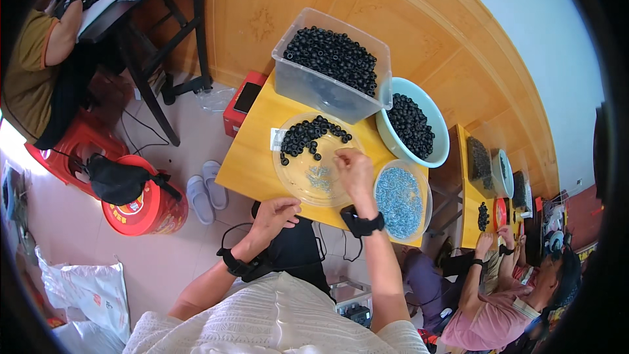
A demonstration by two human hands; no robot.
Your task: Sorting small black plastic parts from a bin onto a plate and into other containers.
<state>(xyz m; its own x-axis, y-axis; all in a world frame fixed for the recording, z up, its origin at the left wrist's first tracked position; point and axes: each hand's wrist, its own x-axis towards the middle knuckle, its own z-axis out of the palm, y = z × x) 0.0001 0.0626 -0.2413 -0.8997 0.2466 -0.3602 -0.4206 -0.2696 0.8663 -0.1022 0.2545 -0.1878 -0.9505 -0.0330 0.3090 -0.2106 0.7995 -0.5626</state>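
A round clear tray (286,180) lies on the yellow table, with a cluster of small black ring-shaped parts (303,136) at its back. Toward its front sits a small heap of tiny shiny pieces (320,178). My right hand (354,172) hovers over the tray's right side, fingers curled into a pinch; whatever is in them is too small to tell. At the table's front edge, left of the tray's front rim, my left hand (275,219) has its thumb and fingertips pressed together. What it holds, if anything, cannot be made out. Both wrists wear black bands.
Behind the tray stands a clear plastic bin (314,92) of black parts. Right of it are a light blue basin (388,132) of similar parts and a shallow tub of bluish pieces (398,202). A red box (234,118) carries a phone. Co-workers sit left and right.
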